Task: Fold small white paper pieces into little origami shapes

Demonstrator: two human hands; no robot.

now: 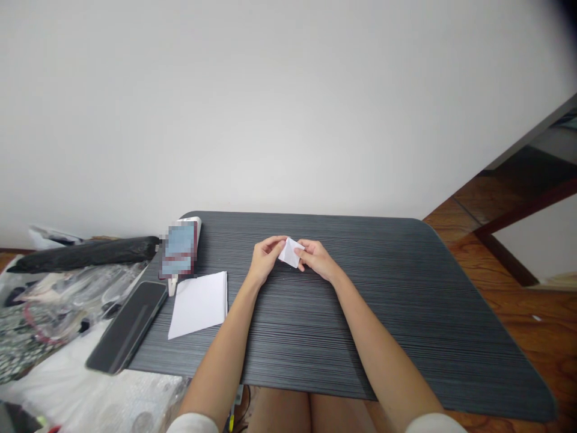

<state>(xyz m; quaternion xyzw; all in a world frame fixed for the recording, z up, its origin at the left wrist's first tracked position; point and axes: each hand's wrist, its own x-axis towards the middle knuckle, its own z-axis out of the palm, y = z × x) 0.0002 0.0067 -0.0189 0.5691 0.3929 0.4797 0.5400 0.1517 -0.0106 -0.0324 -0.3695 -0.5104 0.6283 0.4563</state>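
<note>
A small folded piece of white paper (291, 252) is held up over the middle of the dark table (396, 300). My left hand (267, 257) pinches its upper left corner between thumb and fingers. From the other side, my right hand (317, 258) grips the paper's right edge, thumb in front and fingers behind. The fingers behind the paper are partly hidden. To the left of my left forearm lies a stack of white paper sheets (198, 304).
A black phone (128, 328) lies at the table's left edge, partly past it. Behind the sheets is a blurred-out item (179, 246) with a white edge. Plastic-wrapped goods (81, 294) and a long black bundle (85, 254) crowd the left. A white wall (288, 108) borders the back.
</note>
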